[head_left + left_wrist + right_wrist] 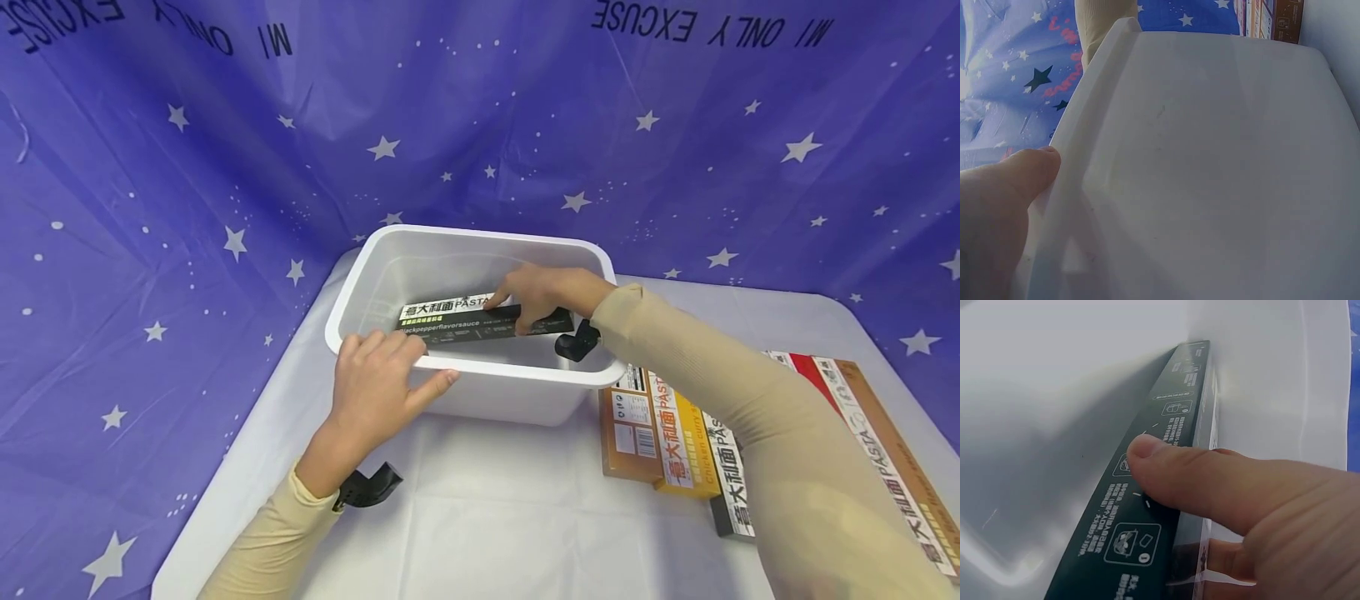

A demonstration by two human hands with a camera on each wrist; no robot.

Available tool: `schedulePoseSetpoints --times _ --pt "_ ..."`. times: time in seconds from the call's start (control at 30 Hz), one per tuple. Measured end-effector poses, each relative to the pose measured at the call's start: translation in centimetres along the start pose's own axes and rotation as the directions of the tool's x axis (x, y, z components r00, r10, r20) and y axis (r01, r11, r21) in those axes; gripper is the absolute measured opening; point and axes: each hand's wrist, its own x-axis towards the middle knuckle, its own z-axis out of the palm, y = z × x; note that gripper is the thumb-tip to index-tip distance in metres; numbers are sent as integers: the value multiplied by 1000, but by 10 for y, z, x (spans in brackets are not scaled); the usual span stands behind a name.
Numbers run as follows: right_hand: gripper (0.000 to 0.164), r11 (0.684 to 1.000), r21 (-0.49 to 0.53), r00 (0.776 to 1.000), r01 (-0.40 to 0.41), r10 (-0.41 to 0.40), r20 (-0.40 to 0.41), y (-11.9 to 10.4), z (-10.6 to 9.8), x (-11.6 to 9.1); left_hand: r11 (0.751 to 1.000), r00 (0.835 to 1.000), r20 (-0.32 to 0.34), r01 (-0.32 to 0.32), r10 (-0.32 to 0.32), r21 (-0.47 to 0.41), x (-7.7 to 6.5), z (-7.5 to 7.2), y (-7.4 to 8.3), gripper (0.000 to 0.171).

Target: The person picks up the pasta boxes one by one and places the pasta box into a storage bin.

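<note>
Inside a white plastic bin [495, 398] lies a long black-and-white pasta box [457, 332], printed with black pepper flavor sauce. My right hand [534, 292] reaches into the bin and grips this box toward its right end. In the right wrist view the thumb presses the dark printed side of the pasta box [1141, 531], while other fingers show partly behind it. My left hand [378, 379] holds the bin's near rim at the left, fingers over the edge. Its thumb [1041, 167] lies along the rim in the left wrist view.
Right of the bin, several pasta boxes lie on the white-covered table [487, 508]: a brown box [630, 433], a yellow chicken curry box [686, 437] and a black-and-white box [733, 483]. More boxes [888, 458] lie partly behind my right sleeve. A blue star-patterned curtain [480, 125] hangs behind.
</note>
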Motion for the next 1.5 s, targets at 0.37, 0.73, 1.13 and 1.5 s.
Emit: schedulePoseSetpoints --times 0.37,0.73,1.13,1.5 --pt "75 1000 6 1000 16 -16 -6 -1 -1 0 1000 1000 -12 -2 2 -4 -1 1 -1 88" --pt "75 1000 7 999 28 -28 -19 4 2 2 1000 1000 -12 -9 9 1 1 1 -1 88" --pt "73 1000 -29 1000 5 -5 -11 4 2 3 1000 1000 -14 -8 8 3 0 1 -1 89" --pt "67 997 69 997 -21 26 -68 5 0 2 1000 1000 -22 -18 18 3 0 2 -1 86"
